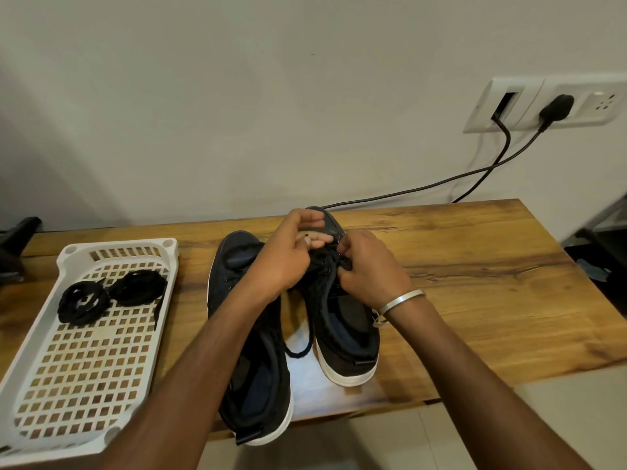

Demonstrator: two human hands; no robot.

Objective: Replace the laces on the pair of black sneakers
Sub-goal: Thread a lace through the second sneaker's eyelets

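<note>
The right black fabric sneaker with a white sole (342, 320) stands on the wooden worktop (475, 273), toe toward the wall, and both hands work at its lacing. The right hand (369, 266) pinches the black lace (334, 257) at the eyelets, fingers curled tight; the left hand (288, 252), just beside it, grips the same lace with curled fingers. A loop of lace (298, 351) hangs below the hands between the shoes. The left black sneaker (251, 378) lies under the left forearm, its heel past the worktop edge. Well left of the hands, a white perforated plastic tray (84, 361) holds two coiled black laces (108, 296).
</note>
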